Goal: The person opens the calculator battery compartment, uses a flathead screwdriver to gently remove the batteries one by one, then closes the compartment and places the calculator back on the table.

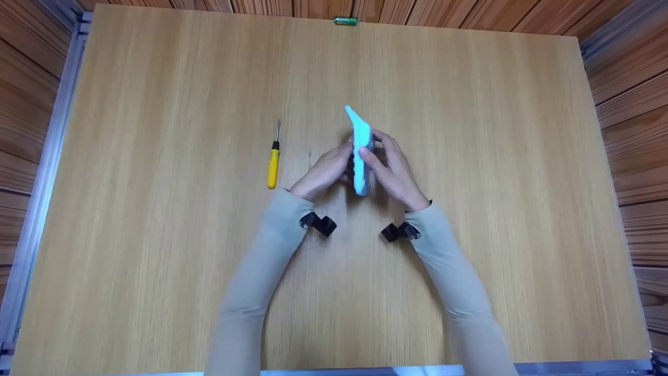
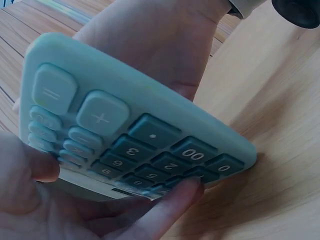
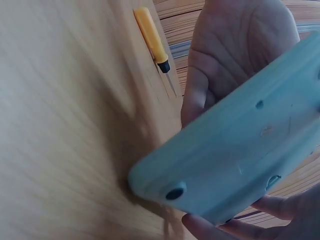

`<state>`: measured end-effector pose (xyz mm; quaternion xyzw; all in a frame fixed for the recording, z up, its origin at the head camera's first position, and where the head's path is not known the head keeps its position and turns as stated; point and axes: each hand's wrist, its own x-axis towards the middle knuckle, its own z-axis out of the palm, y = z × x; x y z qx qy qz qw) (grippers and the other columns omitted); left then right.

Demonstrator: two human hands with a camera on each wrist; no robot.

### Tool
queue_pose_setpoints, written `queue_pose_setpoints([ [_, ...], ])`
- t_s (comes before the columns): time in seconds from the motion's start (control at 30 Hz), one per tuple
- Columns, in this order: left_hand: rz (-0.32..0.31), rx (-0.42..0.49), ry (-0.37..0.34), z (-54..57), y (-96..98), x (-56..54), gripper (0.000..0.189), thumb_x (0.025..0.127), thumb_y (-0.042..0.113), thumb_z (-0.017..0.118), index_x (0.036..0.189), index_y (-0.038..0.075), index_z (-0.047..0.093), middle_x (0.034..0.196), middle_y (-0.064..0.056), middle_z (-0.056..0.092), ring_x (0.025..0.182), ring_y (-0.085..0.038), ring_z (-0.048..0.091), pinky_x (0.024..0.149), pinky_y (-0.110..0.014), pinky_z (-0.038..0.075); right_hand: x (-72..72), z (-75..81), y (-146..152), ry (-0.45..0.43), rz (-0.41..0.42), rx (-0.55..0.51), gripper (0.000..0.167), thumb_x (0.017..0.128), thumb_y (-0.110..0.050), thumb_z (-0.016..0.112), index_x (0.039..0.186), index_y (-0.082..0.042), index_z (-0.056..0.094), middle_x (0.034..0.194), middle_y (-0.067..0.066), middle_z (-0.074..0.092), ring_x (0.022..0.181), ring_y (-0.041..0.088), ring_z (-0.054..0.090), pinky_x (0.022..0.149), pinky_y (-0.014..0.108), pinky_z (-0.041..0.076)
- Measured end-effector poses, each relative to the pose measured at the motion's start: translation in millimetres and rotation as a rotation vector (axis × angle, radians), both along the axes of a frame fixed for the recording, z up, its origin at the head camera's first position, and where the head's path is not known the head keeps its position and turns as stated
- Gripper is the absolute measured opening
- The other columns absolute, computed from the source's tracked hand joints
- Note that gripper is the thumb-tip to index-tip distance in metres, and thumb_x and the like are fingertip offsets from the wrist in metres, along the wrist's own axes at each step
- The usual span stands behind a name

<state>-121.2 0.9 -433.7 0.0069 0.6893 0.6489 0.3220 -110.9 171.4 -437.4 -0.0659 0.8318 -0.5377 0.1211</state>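
A light blue calculator (image 1: 359,151) stands on its side between both hands, its slanted end pointing away from me. Its dark and pale keys (image 2: 150,131) face my left hand (image 1: 330,166). That hand holds the calculator from the key side, one fingertip on the dark number keys. My right hand (image 1: 394,169) grips it from the other side, thumb at the upper edge. In the right wrist view, right fingers (image 3: 272,207) touch the lower edge of the back, where a round dark foot (image 3: 175,193) shows. One corner comes right down by the tabletop (image 2: 280,200).
A screwdriver (image 1: 273,164) with a yellow handle lies left of my left hand, its tip pointing away. A small green cylinder (image 1: 345,21), like a battery, lies at the table's far edge. Black wrist cameras (image 1: 319,223) stick out from both sleeves. Metal rails and wood-plank surfaces surround the table.
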Motion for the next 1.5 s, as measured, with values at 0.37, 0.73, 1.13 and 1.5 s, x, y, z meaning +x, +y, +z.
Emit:
queue_pose_setpoints([
  [0.37, -0.023, -0.021, 0.01, -2.7, 2.9, -2.1, 0.059, 0.102, 0.051, 0.022, 0.137, 0.009, 0.045, 0.113, -0.011, 0.057, 0.103, -0.023, 0.055, 0.095, -0.038, 0.045, 4.2, 1.8, -2, 0.004, -0.009, -0.055, 0.065, 0.098, -0.046, 0.036, 0.146, -0.003, 0.033, 0.143, 0.017, 0.043, 0.127, 0.028, 0.046, 0.106, 0.045, 0.036],
  [0.73, 0.018, -0.059, -0.053, -1.4, -0.1, -3.2, 0.077, 0.096, 0.062, 0.034, 0.148, 0.005, 0.029, 0.138, -0.011, 0.047, 0.124, -0.021, 0.048, 0.106, -0.037, 0.038, 9.6, 1.0, 5, -0.117, 0.068, -0.168, 0.073, 0.095, -0.05, 0.019, 0.153, -0.007, 0.017, 0.144, 0.02, 0.04, 0.125, 0.033, 0.047, 0.106, 0.051, 0.036],
  [1.13, 0.133, -0.159, 0.038, -5.4, -0.8, 0.2, 0.064, 0.096, 0.058, 0.042, 0.133, 0.007, 0.04, 0.117, -0.008, 0.052, 0.104, -0.019, 0.051, 0.091, -0.031, 0.044, 11.4, 0.9, 8, -0.021, -0.007, -0.243, 0.059, 0.103, -0.038, 0.017, 0.153, -0.007, 0.02, 0.153, 0.01, 0.033, 0.14, 0.019, 0.032, 0.117, 0.037, 0.022],
  [1.5, 0.138, -0.242, 0.068, -3.6, -8.9, -2.8, 0.05, 0.1, 0.042, 0.044, 0.134, 0.006, 0.037, 0.114, -0.01, 0.052, 0.102, -0.019, 0.05, 0.085, -0.027, 0.042, 4.6, 3.2, 11, 0.071, -0.126, -0.262, 0.049, 0.105, -0.024, 0.026, 0.152, -0.009, 0.023, 0.159, 0.002, 0.024, 0.146, 0.01, 0.018, 0.118, 0.027, 0.015],
])
